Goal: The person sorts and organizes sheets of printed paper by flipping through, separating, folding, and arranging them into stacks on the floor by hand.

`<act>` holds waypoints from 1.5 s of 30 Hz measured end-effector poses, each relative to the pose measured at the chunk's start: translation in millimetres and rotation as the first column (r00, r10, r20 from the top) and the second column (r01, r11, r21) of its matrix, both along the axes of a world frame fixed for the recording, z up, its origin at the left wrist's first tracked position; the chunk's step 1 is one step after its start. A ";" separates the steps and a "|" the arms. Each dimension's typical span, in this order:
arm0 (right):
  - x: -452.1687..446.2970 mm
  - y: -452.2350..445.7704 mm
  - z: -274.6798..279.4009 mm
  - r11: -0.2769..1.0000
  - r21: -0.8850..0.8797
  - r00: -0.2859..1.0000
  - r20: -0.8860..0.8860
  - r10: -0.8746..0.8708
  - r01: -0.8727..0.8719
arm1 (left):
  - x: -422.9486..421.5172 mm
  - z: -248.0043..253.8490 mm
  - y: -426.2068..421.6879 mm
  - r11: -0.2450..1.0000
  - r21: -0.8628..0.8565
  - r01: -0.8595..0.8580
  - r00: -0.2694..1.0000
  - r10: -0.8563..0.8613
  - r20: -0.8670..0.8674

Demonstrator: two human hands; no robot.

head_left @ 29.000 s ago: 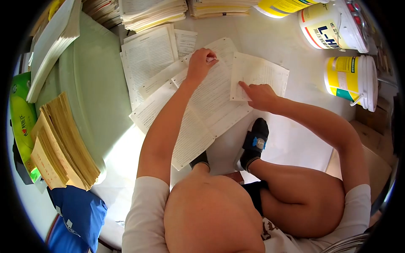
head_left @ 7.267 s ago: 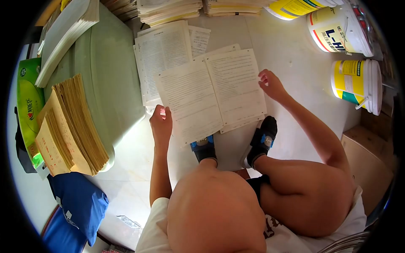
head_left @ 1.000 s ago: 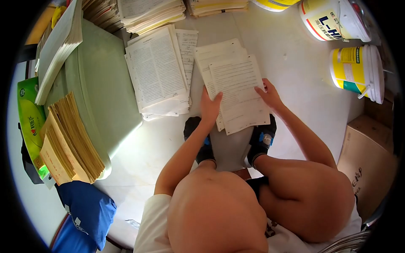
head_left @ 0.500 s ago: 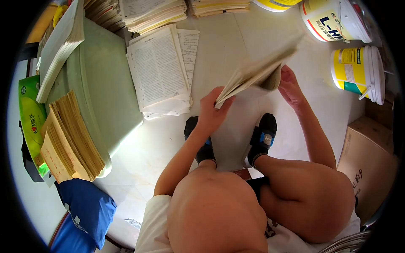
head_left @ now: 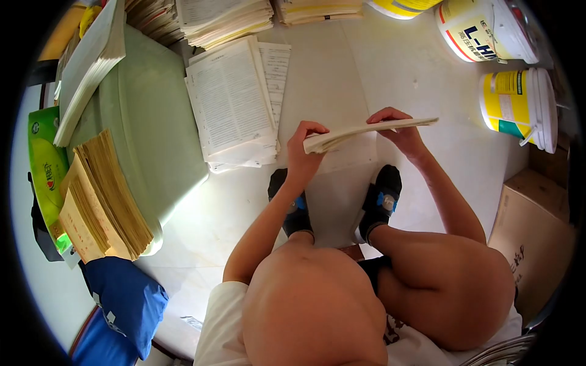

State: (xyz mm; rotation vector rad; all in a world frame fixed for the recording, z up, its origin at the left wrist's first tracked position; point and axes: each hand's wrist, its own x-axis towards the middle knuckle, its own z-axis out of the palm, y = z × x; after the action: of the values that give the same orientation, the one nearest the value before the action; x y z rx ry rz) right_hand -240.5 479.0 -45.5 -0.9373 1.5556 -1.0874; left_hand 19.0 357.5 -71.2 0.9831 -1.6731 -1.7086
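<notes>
Between my two hands is a thin sheaf of papers, seen almost edge-on above the floor in front of my feet. My left hand grips its left end, thumb and fingers closed on the edge. Toward the other end, my right hand holds it with the fingers on the far side and the thumb underneath. The pages' faces are hidden from me. To the left on the floor lies a loose pile of printed sheets, with a handwritten sheet sticking out at its right side.
Paper stacks stand at the back. On the left, a pale green box-like surface bears a thick bundle of yellowed papers and a green package. Yellow-and-white buckets and a cardboard box line the right side.
The sheaf was tilted and fanned out, its right end raised and blurred. Now it lies nearly level and closed together. My right hand has shifted left along it.
</notes>
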 end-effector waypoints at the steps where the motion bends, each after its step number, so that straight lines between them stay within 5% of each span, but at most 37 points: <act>1: 3.6 -2.4 2.2 1.000 -0.019 0.999 -0.049 -0.016 0.015 | -1.7 -3.3 -2.2 1.000 -0.001 0.008 0.999 -0.008 0.048; 4: 2.8 -3.6 10.0 0.982 0.074 0.980 -0.111 -0.168 0.176 | -6.9 3.1 -1.7 1.000 0.023 -0.009 1.000 0.008 0.024; 5: -0.1 -8.5 21.7 0.988 0.102 0.968 -0.233 -0.091 0.118 | -10.0 13.8 -3.4 0.998 0.055 -0.039 0.999 0.037 0.027; 9: 10.9 -28.8 43.8 0.944 0.115 0.950 -0.043 -0.308 0.311 | -20.9 25.1 -13.1 0.984 0.119 -0.135 0.990 0.138 -0.017; 13: -15.6 -16.9 -17.0 0.940 0.104 0.920 -0.268 -0.288 0.324 | -12.1 -7.1 -11.5 0.973 0.055 -0.225 0.958 0.211 0.195; 15: -33.1 5.5 -56.0 0.954 0.128 0.910 -0.357 -0.210 0.270 | 6.0 -39.5 -4.7 0.950 -0.190 -0.246 0.893 0.298 0.336; 18: -38.1 35.7 -89.2 0.883 0.377 0.927 -0.345 -0.147 0.280 | 32.2 -41.8 11.3 0.963 -0.229 -0.145 0.907 0.222 0.358; 22: -23.6 67.8 -109.8 0.884 0.442 0.979 -0.188 -0.076 0.154 | 45.1 -45.0 37.2 0.972 -0.226 -0.058 0.901 0.149 0.407; 24: 2.9 60.5 -84.6 0.780 0.563 0.953 -0.270 -0.138 0.272 | 41.8 -39.2 49.6 0.991 -0.107 0.077 0.931 -0.033 0.364; 28: 23.0 64.9 -86.1 0.776 0.521 0.933 -0.243 -0.265 0.356 | 25.2 -48.8 70.8 0.979 0.059 0.196 0.955 -0.204 0.216; 32: 40.4 66.2 -71.1 0.789 0.440 0.888 -0.366 -0.278 0.429 | 13.4 -66.1 81.5 0.918 0.254 0.303 0.938 -0.335 0.092; 34: 50.9 62.6 -54.6 0.807 0.474 0.899 -0.411 -0.152 0.353 | 7.2 -65.3 82.5 0.893 0.319 0.317 0.934 -0.352 0.057; 40: 71.9 50.9 -42.7 0.955 0.265 0.989 -0.098 -0.111 0.133 | -6.8 -93.9 78.0 0.763 0.556 0.331 0.940 -0.317 -0.124; 42: 75.8 43.0 -31.6 0.950 0.305 0.961 0.235 -0.144 0.068 | -4.8 -86.3 70.9 0.705 0.625 0.335 0.941 -0.279 -0.189; 45: 79.4 39.9 -32.5 0.955 0.293 0.990 0.116 -0.085 0.048 | 0.2 -70.1 59.3 0.637 0.684 0.357 0.934 -0.266 -0.240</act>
State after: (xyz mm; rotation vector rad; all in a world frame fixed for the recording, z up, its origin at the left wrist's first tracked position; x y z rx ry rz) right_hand -161.1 518.8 -78.0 -0.6087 1.5966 -0.9153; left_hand 19.2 416.8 -141.2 0.9015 -1.1119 -2.7248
